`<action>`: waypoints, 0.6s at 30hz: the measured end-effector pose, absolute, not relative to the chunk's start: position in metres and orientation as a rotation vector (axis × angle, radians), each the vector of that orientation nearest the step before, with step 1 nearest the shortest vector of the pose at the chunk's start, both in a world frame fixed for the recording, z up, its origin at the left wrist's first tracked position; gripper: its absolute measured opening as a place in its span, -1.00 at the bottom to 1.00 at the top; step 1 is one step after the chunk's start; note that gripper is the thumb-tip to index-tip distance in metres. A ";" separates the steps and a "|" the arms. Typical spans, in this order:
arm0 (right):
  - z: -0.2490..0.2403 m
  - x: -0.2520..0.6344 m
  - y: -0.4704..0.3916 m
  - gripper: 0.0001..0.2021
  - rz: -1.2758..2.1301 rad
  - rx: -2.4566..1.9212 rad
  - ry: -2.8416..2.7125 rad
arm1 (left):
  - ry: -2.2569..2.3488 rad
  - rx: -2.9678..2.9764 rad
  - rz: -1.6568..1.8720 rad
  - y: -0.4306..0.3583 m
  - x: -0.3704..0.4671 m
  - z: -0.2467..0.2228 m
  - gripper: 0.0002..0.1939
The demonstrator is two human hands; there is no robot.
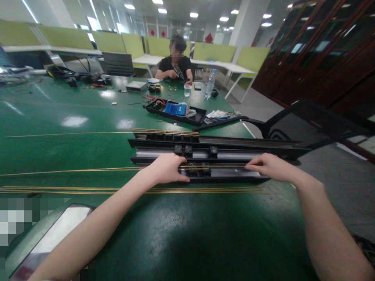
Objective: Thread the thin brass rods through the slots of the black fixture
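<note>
Long black channels (234,180) with pale inner faces lie side by side on the green table. My left hand (168,168) spans the nearest channel, its thumb at the near edge and its fingers at the far one, beside small black blocks (206,169) seated inside. Thin brass rods (224,166) run over these blocks and pass under my left hand. At the right, my right hand (265,166) pinches the rod ends between thumb and fingers. More black blocks (213,152) sit in the middle channel. Further brass rods (166,131) lie along the back channel.
Loose brass rods (205,191) lie in front of the channels. Behind them are a black tray (199,117) with a blue item, a cloth (217,116) and a water bottle (210,84). A person (175,62) holding a power tool sits opposite. A chair (316,121) stands at right.
</note>
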State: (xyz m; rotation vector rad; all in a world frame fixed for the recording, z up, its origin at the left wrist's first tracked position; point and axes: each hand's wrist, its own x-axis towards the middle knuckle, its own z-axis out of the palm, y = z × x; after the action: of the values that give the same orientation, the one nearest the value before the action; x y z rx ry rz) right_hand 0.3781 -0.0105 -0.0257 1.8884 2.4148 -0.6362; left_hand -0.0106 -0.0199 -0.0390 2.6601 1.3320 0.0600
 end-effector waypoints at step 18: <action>-0.030 0.308 -0.027 -0.70 -0.310 1.537 3.163 | 1.368 2.689 0.057 -0.024 -0.009 -0.042 -0.28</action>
State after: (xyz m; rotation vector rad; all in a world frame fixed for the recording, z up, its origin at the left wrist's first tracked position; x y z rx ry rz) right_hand 0.3082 -0.0269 -0.0304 1.5369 3.1633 -0.3097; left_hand -0.0086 -0.0241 -0.0419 2.6889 1.3684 0.0574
